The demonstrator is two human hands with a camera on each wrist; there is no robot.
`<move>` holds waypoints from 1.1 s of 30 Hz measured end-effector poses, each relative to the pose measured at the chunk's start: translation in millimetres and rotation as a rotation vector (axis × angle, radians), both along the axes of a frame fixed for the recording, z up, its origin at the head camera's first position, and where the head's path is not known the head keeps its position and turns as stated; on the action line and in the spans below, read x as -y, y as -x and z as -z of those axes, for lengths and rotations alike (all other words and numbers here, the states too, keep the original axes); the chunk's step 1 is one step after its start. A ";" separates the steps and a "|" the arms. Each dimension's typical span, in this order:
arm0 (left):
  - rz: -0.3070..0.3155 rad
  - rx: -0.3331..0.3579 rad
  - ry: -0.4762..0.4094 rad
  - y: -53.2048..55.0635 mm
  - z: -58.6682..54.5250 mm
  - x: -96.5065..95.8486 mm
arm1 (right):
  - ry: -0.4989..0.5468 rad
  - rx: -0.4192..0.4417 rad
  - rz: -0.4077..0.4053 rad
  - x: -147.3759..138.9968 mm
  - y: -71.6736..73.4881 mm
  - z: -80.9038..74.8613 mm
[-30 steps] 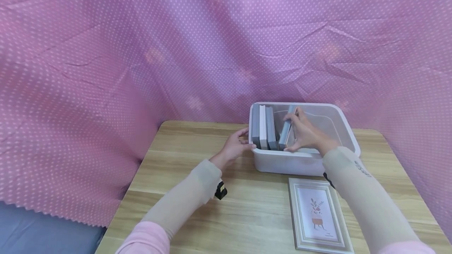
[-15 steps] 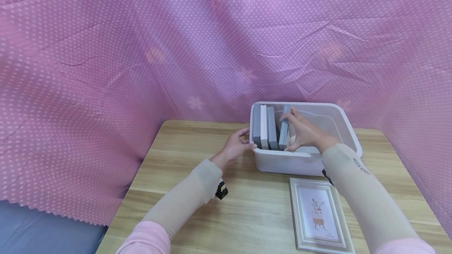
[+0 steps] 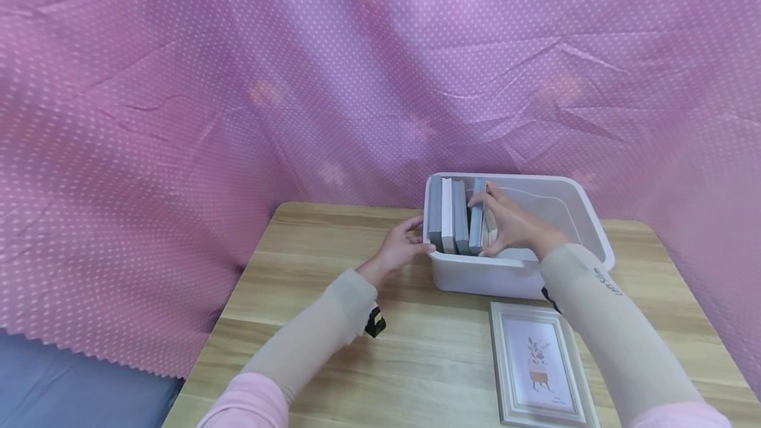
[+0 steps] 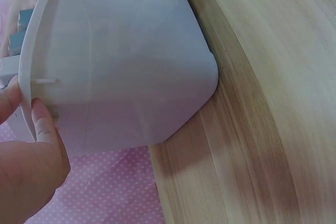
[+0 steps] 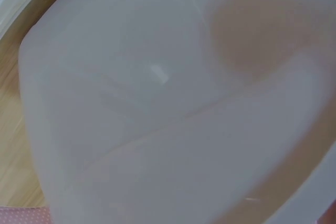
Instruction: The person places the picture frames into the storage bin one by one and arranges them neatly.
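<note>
A white plastic storage bin (image 3: pixel 493 279) stands at the back right of the table. My left hand (image 3: pixel 399 246) pinches its left rim, thumb over the edge and fingers outside; the left wrist view shows this hand (image 4: pixel 31 169) close up. Inside, a dark grey frame (image 3: pixel 435 207), a white frame (image 3: pixel 448 216) and a grey frame (image 3: pixel 460 216) stand on edge at the left end. My right hand (image 3: pixel 511 220) grips a blue-grey picture frame (image 3: pixel 477 220), upright just right of that row. In the right wrist view the bin wall (image 5: pixel 131 103) hides this hand's fingers.
A cream picture frame (image 3: pixel 538 365) with a potted-plant print lies face up in front of the bin, beside the right forearm. The wooden table (image 3: pixel 321 236) runs back to a pink dotted cloth (image 3: pixel 357 84).
My right hand has shifted the blue-grey picture frame left, closer to the row, and it leans less. My left hand stays on the rim.
</note>
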State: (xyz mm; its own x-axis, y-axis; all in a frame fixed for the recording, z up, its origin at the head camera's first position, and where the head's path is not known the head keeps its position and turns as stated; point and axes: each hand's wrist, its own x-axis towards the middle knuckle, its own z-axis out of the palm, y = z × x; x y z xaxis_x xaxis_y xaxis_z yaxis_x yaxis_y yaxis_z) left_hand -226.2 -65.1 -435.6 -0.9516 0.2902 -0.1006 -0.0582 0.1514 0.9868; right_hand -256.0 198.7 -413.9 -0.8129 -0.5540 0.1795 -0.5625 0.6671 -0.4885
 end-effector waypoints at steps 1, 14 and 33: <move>-0.004 0.002 -0.001 -0.5 0.1 -0.3 | 0.004 0.002 -0.005 0.1 0.3 0.2; -0.027 0.008 0.021 1.5 1.0 -2.7 | -0.023 0.085 -0.002 -1.4 3.6 -3.3; -0.019 0.007 0.012 -2.6 1.4 -2.1 | 0.031 0.045 -0.035 -2.1 0.5 8.1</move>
